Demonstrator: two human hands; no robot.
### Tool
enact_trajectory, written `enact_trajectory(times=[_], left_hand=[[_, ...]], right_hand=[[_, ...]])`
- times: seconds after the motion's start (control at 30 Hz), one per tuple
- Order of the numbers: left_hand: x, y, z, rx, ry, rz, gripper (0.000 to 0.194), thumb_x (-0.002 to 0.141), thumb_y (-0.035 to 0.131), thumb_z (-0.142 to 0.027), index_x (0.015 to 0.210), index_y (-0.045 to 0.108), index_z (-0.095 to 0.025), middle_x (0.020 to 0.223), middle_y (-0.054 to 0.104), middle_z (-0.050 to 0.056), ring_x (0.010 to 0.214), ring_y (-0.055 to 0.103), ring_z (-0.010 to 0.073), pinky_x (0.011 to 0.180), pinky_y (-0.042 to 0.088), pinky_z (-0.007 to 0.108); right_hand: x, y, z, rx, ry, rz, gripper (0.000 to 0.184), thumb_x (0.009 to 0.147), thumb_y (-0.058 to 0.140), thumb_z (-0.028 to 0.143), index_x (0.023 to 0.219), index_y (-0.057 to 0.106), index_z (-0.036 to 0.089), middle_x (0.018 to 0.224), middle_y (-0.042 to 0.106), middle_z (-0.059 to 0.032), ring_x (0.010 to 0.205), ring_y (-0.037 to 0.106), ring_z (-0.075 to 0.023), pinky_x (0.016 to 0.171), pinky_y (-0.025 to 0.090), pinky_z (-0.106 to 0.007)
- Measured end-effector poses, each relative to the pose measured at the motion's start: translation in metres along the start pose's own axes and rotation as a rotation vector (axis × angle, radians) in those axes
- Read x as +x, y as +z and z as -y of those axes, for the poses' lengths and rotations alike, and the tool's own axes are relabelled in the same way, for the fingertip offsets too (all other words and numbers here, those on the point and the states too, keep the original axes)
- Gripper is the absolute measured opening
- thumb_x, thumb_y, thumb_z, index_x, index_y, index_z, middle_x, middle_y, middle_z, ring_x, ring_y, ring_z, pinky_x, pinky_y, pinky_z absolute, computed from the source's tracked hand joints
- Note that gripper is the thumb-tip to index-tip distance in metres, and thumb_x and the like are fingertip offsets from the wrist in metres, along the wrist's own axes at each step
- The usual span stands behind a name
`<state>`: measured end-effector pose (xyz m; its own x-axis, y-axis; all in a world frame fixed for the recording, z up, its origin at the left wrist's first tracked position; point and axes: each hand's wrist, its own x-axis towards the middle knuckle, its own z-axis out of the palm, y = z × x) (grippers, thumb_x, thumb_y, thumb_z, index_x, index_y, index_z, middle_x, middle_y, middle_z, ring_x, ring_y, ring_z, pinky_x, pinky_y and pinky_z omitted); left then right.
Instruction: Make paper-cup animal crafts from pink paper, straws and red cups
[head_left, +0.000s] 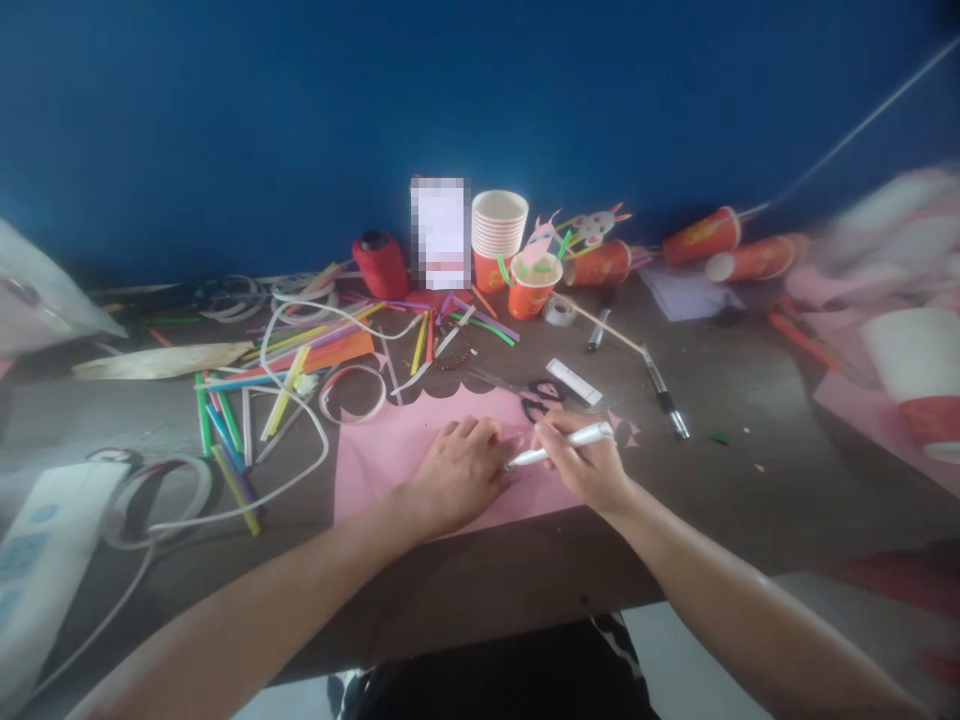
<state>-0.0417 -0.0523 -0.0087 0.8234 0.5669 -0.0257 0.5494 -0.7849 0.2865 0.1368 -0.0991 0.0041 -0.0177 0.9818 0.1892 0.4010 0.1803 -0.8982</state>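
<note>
A sheet of pink paper (382,450) with a scalloped far edge lies on the table before me. My left hand (461,470) rests on it palm down, fingers laid against the paper; what may be under the palm is hidden. My right hand (589,465) grips a white marker pen (531,457). The pen slants, its tip close to the fingers of my left hand, at the paper. Just beyond my right hand lie black-handled scissors (541,398), partly over the paper, and a small white rectangular piece (574,381).
Coloured straws (300,345) and a looping white cable (326,440) spread on the left, beside a power strip (52,540). At the back stand a red thread spool (380,265), stacked paper cups (500,220) and a red cup (534,290). Another pen (664,393) lies to the right.
</note>
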Motion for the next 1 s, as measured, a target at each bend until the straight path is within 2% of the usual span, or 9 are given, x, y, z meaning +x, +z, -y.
enact_trajectory(times=[0.3, 0.5, 1.0], left_hand=[[-0.002, 0.004, 0.002, 0.069, 0.019, -0.012, 0.035, 0.091, 0.036, -0.044, 0.111, 0.056, -0.023, 0.102, 0.050, 0.007, 0.094, 0.044, 0.0222, 0.083, 0.039, 0.039], [-0.002, 0.008, 0.003, 0.088, 0.016, -0.021, 0.038, 0.092, 0.033, -0.045, 0.108, 0.057, -0.021, 0.106, 0.050, 0.007, 0.096, 0.044, 0.0225, 0.084, 0.039, 0.040], [-0.003, 0.004, 0.004, 0.051, 0.019, -0.044, 0.031, 0.092, 0.037, -0.036, 0.109, 0.058, -0.020, 0.110, 0.051, 0.008, 0.097, 0.044, 0.0220, 0.084, 0.039, 0.039]], right_hand=[[0.007, 0.005, -0.008, 0.016, -0.006, 0.127, 0.020, 0.087, 0.047, 0.027, 0.070, 0.052, 0.017, 0.058, 0.047, 0.0038, 0.054, 0.042, -0.0088, 0.052, 0.033, -0.022], [0.011, 0.004, -0.009, 0.023, 0.017, 0.227, 0.018, 0.085, 0.051, 0.027, 0.069, 0.050, 0.017, 0.057, 0.040, 0.0058, 0.052, 0.035, -0.0078, 0.050, 0.029, -0.021], [0.012, 0.014, -0.013, 0.068, 0.099, 0.182, 0.020, 0.083, 0.049, 0.028, 0.067, 0.046, 0.018, 0.055, 0.044, 0.0057, 0.051, 0.040, -0.0081, 0.049, 0.032, -0.020]])
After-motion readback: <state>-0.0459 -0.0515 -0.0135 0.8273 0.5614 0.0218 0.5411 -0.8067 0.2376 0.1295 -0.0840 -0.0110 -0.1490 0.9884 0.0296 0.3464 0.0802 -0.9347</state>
